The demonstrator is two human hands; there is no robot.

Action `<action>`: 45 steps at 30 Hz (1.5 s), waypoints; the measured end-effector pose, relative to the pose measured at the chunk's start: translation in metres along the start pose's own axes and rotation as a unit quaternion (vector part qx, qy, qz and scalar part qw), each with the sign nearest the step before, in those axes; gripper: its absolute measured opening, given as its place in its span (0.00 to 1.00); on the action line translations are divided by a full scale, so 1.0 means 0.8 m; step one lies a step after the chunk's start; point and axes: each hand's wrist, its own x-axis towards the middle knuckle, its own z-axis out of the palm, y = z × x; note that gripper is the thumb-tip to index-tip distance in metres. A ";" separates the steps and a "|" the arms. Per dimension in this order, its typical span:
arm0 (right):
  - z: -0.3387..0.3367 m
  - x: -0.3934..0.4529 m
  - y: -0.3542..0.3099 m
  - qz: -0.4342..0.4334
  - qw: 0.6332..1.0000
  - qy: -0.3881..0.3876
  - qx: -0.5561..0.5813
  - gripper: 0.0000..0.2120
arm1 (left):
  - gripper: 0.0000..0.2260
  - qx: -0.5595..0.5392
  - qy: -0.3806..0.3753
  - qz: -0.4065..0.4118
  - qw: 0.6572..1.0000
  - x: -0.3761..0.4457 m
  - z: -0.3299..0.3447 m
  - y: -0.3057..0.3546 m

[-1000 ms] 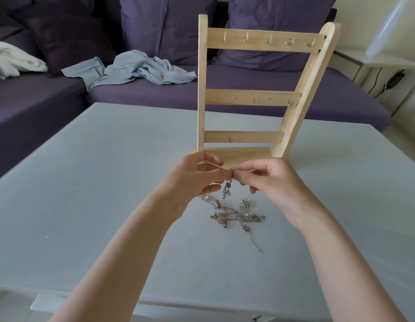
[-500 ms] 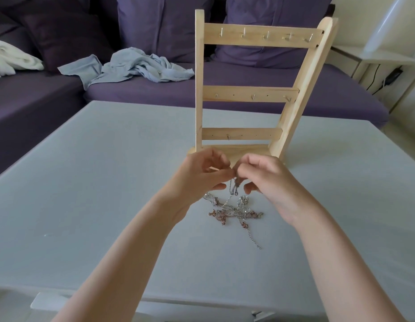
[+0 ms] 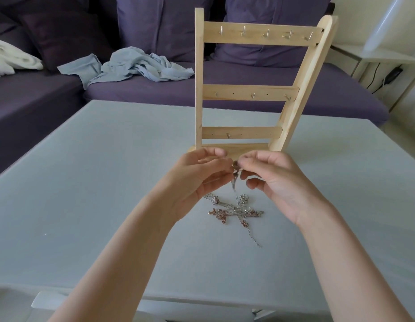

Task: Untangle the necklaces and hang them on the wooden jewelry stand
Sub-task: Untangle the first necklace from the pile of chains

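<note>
Pinching one end of a chain between thumb and fingertips, the left hand (image 3: pixel 201 180) and the right hand (image 3: pixel 271 180) meet just above the table (image 3: pixel 85 182) — each grip is closed on the same short stretch of the necklaces (image 3: pixel 236 210). From the fingers a thin strand hangs down to the rest of the tangle, a silver and rose-coloured knot lying on the table just below the hands, with a loose clasp chain trailing toward the person. Right behind the hands stands the wooden stand (image 3: pixel 250 94), upright, its three rails of small hooks all bare. Beyond the table a purple sofa (image 3: pixel 248 84) carries a crumpled light-blue cloth (image 3: pixel 136 66).
</note>
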 end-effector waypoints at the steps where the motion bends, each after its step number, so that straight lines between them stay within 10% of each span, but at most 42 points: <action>1: 0.000 0.000 0.000 -0.004 1.000 -0.001 -0.002 0.08 | 0.06 -0.014 -0.001 -0.002 1.000 0.001 0.000 0.000; 17: -0.002 0.000 -0.001 -0.030 0.995 -0.026 -0.090 0.03 | 0.10 0.051 0.023 0.033 0.998 0.003 -0.004 -0.004; 27: 0.003 -0.001 -0.006 0.099 0.986 -0.050 0.127 0.14 | 0.11 0.017 -0.047 0.043 0.998 0.000 0.001 0.001; 36: 0.020 0.010 -0.004 -0.053 0.996 0.042 0.054 0.09 | 0.10 -0.177 -0.012 -0.045 0.983 0.002 0.014 -0.005; 45: 0.030 0.011 0.000 -0.051 0.994 0.068 -0.071 0.07 | 0.10 0.108 0.083 0.065 0.989 -0.001 0.008 -0.007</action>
